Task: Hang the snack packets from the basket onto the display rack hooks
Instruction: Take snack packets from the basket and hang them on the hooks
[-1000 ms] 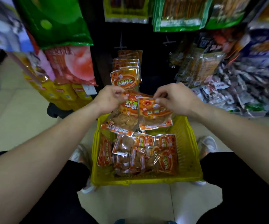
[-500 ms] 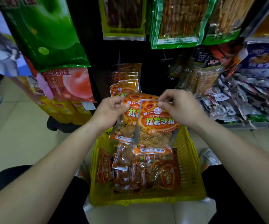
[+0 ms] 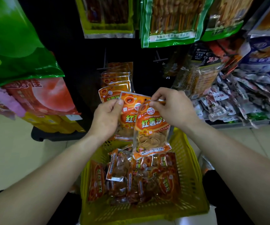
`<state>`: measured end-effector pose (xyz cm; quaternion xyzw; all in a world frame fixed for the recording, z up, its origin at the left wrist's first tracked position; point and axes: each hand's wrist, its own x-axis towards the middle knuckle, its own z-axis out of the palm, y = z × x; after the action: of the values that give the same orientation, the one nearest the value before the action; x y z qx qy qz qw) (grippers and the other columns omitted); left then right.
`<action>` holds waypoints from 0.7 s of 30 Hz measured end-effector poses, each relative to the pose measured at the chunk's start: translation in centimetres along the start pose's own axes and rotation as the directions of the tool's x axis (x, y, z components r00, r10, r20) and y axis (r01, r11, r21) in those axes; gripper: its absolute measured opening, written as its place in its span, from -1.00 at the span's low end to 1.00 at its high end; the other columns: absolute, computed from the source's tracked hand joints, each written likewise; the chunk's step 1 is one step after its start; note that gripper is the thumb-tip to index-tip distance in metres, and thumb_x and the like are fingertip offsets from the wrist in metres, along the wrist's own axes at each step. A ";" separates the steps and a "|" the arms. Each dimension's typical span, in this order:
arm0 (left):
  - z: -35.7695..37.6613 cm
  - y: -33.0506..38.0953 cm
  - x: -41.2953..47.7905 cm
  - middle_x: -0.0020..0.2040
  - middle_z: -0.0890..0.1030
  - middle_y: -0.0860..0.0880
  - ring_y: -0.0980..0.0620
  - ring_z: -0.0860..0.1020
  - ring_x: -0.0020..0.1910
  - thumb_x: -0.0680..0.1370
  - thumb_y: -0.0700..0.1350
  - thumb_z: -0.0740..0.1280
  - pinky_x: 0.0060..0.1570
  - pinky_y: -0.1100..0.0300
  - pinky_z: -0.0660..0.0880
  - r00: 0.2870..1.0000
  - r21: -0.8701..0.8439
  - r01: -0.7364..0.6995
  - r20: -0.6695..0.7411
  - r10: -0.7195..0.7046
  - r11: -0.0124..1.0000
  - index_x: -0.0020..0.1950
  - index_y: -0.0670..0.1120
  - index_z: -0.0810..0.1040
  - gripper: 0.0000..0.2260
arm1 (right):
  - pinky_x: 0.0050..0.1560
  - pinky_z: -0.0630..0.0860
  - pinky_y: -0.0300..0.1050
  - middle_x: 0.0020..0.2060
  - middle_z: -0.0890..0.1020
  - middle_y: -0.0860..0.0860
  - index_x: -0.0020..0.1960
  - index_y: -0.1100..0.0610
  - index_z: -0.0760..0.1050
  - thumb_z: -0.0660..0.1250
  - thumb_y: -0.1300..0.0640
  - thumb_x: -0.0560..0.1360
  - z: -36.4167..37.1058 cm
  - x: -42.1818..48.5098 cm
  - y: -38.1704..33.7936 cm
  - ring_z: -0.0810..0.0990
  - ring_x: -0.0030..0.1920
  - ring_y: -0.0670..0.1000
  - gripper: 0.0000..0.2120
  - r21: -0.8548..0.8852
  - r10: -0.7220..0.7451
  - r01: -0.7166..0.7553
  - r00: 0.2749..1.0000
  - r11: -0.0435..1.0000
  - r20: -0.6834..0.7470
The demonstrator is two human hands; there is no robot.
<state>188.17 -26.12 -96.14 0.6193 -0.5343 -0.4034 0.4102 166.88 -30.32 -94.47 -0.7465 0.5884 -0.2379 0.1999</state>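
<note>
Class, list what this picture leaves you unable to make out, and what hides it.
Head view: count of hung packets, overlapping in shadow.
Head view: lower half of rear held packet, behind front packet and left hand.
Head view: basket floor, under loose packets.

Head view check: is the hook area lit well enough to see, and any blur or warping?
Head view: rack back around the bare hook is nearly black, hook faint; front packet in the right hand and rear packet in the left hand are sharp, print legible; wide-angle stretches the basket and edges.
</note>
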 end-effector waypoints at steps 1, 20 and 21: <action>0.0 0.1 0.2 -0.09 0.73 0.05 0.15 0.69 -0.08 0.69 0.03 0.17 -0.09 0.26 0.59 1.000 0.002 0.004 0.010 -0.004 1.000 0.03 -0.10 0.65 -0.69 | -0.30 0.39 -0.17 -0.30 0.52 -0.25 -0.09 -0.11 0.51 0.41 -0.13 0.50 0.1 0.2 0.1 0.55 -0.19 -0.09 -0.87 0.000 0.009 -0.009 1.000 1.000 -0.004; 1.2 0.6 -1.4 -0.03 0.66 0.20 0.36 0.63 -0.07 0.54 -0.14 0.45 -0.16 0.45 0.55 0.996 -0.015 -0.003 0.093 0.004 1.000 0.13 0.10 0.53 -0.77 | -0.42 0.30 -0.18 -0.36 0.53 -0.13 -0.14 -0.03 0.41 0.36 -0.30 0.45 0.0 -0.5 -0.2 0.56 -0.30 -0.07 -0.65 -0.030 0.025 -0.027 0.998 0.999 -0.054; 1.1 0.6 -1.3 -0.03 0.67 0.18 0.33 0.64 -0.07 0.54 -0.15 0.45 -0.16 0.43 0.56 0.996 -0.031 0.006 0.093 -0.003 1.000 0.14 0.08 0.55 -0.77 | -0.42 0.31 -0.18 -0.35 0.53 -0.13 -0.12 -0.02 0.41 0.36 -0.30 0.45 0.0 -0.5 -0.2 0.56 -0.30 -0.08 -0.64 -0.021 0.020 -0.021 0.999 1.000 -0.049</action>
<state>186.84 -24.97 -95.86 0.5947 -0.5451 -0.4407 0.3936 166.92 -29.78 -94.43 -0.7366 0.6032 -0.2474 0.1798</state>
